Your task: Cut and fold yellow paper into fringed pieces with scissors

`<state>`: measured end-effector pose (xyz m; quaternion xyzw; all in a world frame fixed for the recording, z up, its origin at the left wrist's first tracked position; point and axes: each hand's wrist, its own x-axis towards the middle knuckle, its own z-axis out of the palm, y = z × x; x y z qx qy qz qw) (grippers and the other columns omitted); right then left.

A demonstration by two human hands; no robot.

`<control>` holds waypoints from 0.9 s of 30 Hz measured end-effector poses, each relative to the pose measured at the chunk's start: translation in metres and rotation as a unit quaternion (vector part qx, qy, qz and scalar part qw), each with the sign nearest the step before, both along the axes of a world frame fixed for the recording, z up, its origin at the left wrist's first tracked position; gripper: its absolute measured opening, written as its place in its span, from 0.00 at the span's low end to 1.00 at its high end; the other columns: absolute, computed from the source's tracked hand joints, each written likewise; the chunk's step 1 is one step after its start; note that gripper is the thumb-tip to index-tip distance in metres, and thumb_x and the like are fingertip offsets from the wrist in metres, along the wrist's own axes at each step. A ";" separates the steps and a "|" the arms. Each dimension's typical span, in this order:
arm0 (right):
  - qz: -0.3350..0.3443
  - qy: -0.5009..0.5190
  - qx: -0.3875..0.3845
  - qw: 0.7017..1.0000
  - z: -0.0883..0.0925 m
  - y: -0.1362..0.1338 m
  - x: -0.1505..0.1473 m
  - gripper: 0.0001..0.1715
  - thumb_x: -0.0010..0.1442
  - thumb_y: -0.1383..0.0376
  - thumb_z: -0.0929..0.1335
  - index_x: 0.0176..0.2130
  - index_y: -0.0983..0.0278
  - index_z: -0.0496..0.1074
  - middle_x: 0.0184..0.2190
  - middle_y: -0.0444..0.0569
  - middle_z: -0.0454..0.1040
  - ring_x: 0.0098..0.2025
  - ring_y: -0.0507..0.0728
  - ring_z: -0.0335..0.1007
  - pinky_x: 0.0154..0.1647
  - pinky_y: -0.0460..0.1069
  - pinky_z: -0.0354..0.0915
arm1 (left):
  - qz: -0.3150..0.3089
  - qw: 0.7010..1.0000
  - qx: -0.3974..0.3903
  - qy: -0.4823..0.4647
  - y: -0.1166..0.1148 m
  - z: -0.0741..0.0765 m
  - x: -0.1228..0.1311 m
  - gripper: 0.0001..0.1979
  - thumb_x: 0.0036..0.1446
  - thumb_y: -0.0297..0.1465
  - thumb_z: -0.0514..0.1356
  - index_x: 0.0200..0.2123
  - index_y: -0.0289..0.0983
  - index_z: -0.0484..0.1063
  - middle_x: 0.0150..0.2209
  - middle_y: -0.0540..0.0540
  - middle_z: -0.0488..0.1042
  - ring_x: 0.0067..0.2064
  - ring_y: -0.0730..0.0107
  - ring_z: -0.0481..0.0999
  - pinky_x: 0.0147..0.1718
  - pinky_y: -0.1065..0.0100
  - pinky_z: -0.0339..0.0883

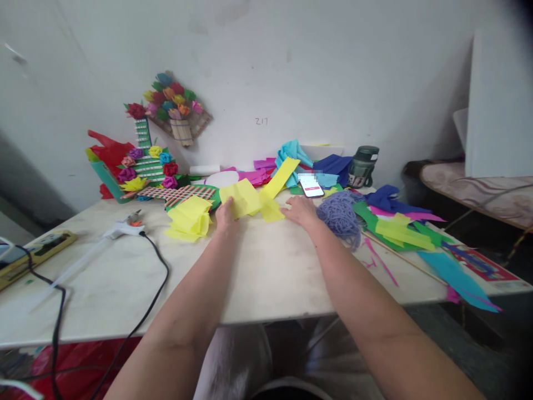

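A: Hands?

B: Apart, both over the tabletop (275, 272). Left hand (225, 215) has thumb and fingers closed on the near left edge of a yellow sheet (240, 198).

A: Right?

B: Right hand (300, 210) is palm down, fingers bent, fingertips at the right edge of a yellow piece (271, 211). Can't tell if they pinch it or just touch.

A: Where's the yellow sheet exactly?

B: Mid-tabletop, towards the wall (233, 61), its right side by the yellow piece. A long yellow strip (283, 176) slants up and right behind that. Folded yellow stack (189, 218) lies left of the left hand.

A: Near the right hand?

B: Phone (312, 188) with lit screen just behind it, bluish-purple yarn (339, 215) just right. Dark green bottle (363, 166) stands farther back.

A: Left side?

B: Green craft piece (150, 166) with paper flowers, upright; pinkish strips cross the flat part in front. White glue gun (125, 228) nearer the person, black cable (166, 266) beside it. Power strip (39, 256) at far left.

A: Far right?

B: Blue, green and yellow paper, a thin stick (402, 256), a turquoise piece (458, 278) hanging over the edge. Paper bouquet (175, 105) against the wall.
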<state>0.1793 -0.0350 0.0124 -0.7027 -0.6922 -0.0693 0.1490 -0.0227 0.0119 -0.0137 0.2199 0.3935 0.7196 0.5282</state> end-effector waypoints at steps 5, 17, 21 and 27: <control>0.025 -0.044 -0.017 0.999 -0.010 0.000 -0.019 0.22 0.52 0.57 0.63 0.41 0.69 0.72 0.42 0.61 0.71 0.48 0.65 0.61 0.49 0.57 0.51 | -0.006 1.000 0.007 -0.024 0.002 -0.002 0.001 0.13 0.44 0.30 0.61 0.37 0.39 0.69 0.39 0.47 0.73 0.42 0.66 0.73 0.33 0.69 0.69; -0.044 0.300 0.035 0.952 -0.022 0.022 -0.004 0.12 0.51 0.61 0.62 0.28 0.64 0.72 0.28 0.48 0.74 0.34 0.55 0.70 0.31 0.46 0.63 | -0.015 0.997 0.013 -0.069 0.001 0.000 0.001 0.12 0.44 0.28 0.61 0.36 0.38 0.69 0.41 0.47 0.72 0.42 0.65 0.73 0.34 0.69 0.69; 0.025 0.540 0.040 0.840 -0.023 0.022 -0.007 0.08 0.51 0.62 0.62 0.29 0.65 0.67 0.25 0.45 0.72 0.26 0.52 0.69 0.23 0.45 0.65 | -0.021 0.996 0.018 -0.084 0.000 0.002 0.001 0.13 0.45 0.28 0.60 0.38 0.38 0.69 0.41 0.46 0.73 0.43 0.65 0.72 0.35 0.69 0.68; 0.107 0.626 0.017 0.773 -0.020 0.019 -0.013 0.05 0.53 0.65 0.61 0.31 0.64 0.63 0.26 0.44 0.71 0.27 0.51 0.70 0.25 0.46 0.68 | -0.032 0.995 0.017 -0.094 -0.004 0.005 0.001 0.13 0.47 0.28 0.58 0.39 0.39 0.68 0.41 0.46 0.73 0.44 0.64 0.72 0.35 0.66 0.68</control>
